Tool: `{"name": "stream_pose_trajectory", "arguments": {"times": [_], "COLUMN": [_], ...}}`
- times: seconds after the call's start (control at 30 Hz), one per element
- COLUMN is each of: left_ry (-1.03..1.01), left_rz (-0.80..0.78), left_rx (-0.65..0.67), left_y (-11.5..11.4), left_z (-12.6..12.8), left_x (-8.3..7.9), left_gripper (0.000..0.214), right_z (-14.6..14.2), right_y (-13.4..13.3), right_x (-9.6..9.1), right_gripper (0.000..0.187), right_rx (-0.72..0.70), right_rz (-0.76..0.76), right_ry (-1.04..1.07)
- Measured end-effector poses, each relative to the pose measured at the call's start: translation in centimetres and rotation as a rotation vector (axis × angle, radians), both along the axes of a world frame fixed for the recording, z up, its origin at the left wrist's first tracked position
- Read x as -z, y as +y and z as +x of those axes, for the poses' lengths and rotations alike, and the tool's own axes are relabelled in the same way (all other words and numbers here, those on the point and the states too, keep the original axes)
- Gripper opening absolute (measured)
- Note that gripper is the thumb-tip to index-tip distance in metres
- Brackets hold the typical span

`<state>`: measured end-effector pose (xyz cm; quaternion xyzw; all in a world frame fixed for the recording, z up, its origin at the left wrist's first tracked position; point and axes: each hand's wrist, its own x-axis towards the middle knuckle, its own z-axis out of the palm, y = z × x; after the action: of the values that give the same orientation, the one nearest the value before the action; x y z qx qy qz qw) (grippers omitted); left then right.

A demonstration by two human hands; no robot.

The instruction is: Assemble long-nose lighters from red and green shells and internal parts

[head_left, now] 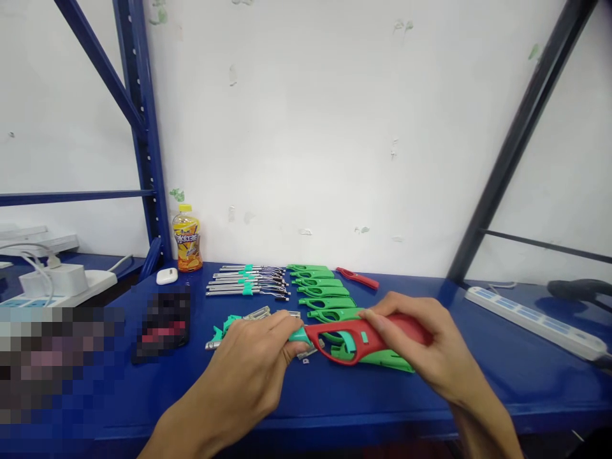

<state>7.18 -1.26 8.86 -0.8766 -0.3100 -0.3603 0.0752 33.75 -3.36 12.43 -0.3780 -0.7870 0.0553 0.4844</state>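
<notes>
Between my two hands is a long-reach lighter (329, 336) with a red handle, a looped trigger opening and teal plastic parts. My right hand (425, 341) grips the wide red end, thumb on top. My left hand (255, 354) is closed round the teal neck at the other end. A metal tube tip (210, 345) shows left of that hand; whether it belongs to this lighter is partly hidden. Beneath and behind lie several green lighter shells (327, 291) in a column. Small teal and clear parts (224, 324) lie partly behind my left hand.
Metal lighter tubes with wires (246, 280) lie in rows at the back, beside a red shell (357, 278). A drink bottle (187, 239), white earphone case (167, 276) and dark blurred object (162, 325) are on the left. A power strip (535, 322) lies at the right.
</notes>
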Motion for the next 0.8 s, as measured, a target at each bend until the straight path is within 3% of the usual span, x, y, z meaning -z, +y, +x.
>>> {"name": "stream_pose_trajectory", "arguments": {"times": [0.2,0.4,0.6,0.8], "left_ry": [-0.095,-0.137,-0.187,-0.170], "left_rz": [0.042,0.071,0.283,0.205], "left_rx": [0.040,0.062,-0.010,0.030], "left_y": [0.2,0.5,1.6,1.7], "left_z": [-0.3,0.5,1.3,0.8], "left_x": [0.3,0.6,1.7,1.4], "left_gripper": [0.020,0.022,0.025,0.023], "right_z": [-0.4,0.0,-0.1,-0.3], "right_y": [0.0,0.2,0.5,0.4], "right_x": [0.2,0.4,0.6,0.4], "right_gripper": [0.033,0.040,0.045,0.041], "right_rx": [0.019,0.030,0.089,0.071], "right_rz": [0.031,-0.107,-0.166,-0.148], "right_ry": [0.007,0.051,0.051,0.038]}}
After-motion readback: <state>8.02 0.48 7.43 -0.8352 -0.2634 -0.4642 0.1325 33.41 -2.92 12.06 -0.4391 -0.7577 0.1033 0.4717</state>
